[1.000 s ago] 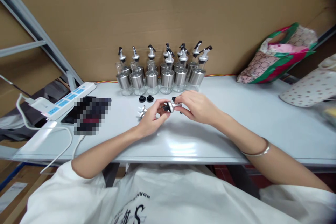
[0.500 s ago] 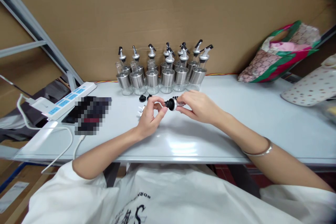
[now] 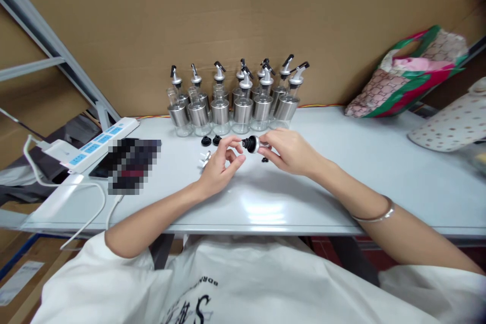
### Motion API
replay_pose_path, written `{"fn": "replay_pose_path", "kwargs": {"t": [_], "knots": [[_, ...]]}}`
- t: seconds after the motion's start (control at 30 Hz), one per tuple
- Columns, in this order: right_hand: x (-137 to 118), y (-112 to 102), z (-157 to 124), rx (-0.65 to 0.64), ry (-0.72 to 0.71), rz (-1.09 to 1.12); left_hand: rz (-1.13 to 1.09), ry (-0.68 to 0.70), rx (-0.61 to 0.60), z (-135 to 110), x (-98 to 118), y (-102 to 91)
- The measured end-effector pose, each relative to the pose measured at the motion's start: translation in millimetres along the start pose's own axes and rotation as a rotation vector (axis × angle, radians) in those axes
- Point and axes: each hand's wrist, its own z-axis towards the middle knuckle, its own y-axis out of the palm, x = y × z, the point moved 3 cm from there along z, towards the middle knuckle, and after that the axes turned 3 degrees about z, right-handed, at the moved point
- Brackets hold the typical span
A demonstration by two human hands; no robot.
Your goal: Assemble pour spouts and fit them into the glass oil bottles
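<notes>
My right hand pinches a small silver pourer cap with a black stopper end, held sideways just above the grey table. My left hand is beside it with curled fingers, its fingertips at the cap's black end. Two loose black stoppers lie just behind my left hand, a silver pourer lies partly hidden by it, and a small black piece sits under my right hand. Several glass bottles with steel sleeves and pourer tops stand in rows behind.
A white power strip with cables and a blurred dark object lie at the left. A colourful bag and a dotted white item sit at the right. Cardboard forms the back wall.
Both hands lifted slightly and moved away from me with the cap. The cap's black end now points toward my left hand, whose fingers have loosened.
</notes>
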Motion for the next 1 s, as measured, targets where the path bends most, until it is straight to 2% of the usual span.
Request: {"fn": "replay_pose_path", "kwargs": {"t": [0.27, 0.53, 0.73, 1.0], "knots": [[-3.2, 1.9, 0.9, -0.064, 0.031, 0.007, 0.034, -0.064, -0.078, -2.1, 4.0, 2.5], [-1.8, 7.0, -0.5, -0.150, 0.090, 0.038, -0.011, -0.135, 0.053, 2.7, 5.4, -3.4], [-0.2, 6.4, 0.5, -0.169, 0.106, 0.054, -0.079, -0.189, 0.040, 3.5, 1.2, -4.4], [-2.4, 5.9, 0.0, -0.156, 0.024, -0.018, -0.121, -0.198, 0.004, 2.4, 0.3, -4.5]]}}
